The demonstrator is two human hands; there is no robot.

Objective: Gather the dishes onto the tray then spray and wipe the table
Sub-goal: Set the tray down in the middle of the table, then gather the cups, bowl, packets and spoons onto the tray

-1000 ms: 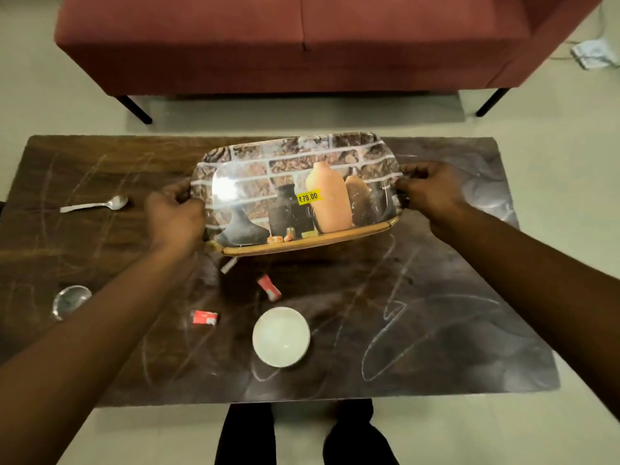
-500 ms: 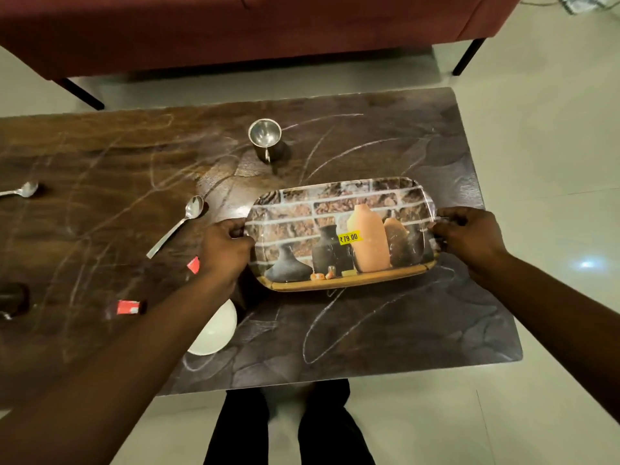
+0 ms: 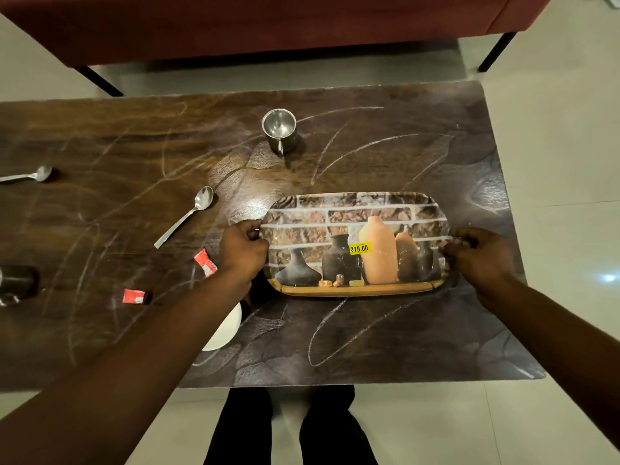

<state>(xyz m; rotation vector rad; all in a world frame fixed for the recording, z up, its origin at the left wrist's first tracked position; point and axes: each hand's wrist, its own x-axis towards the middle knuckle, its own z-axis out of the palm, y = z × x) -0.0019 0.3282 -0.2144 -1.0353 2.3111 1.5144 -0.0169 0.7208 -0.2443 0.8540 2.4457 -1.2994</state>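
Two hands grip a printed tray's short ends, left hand point(image 3: 243, 251) and right hand point(image 3: 476, 256) each curled over the rim point(image 3: 352, 293), as the tray sits low at the right of the scratched surface point(image 3: 369, 347). Nothing is loaded yet. Next, apparently: release and fetch the steel cup point(image 3: 280, 130), nearer spoon point(image 3: 186, 216) and half-hidden white bowl point(image 3: 224, 330).

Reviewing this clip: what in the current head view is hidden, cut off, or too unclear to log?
- White bowl: mostly hidden under the left forearm; contents not visible.
- Dark object at the table's left: cut off by the frame edge; cannot identify it.
- Far-left spoon: handle cut off by the same edge.
- Tray: whether it rests on the table or is just above it, unclear.
- Red wrappers: print too small to read.
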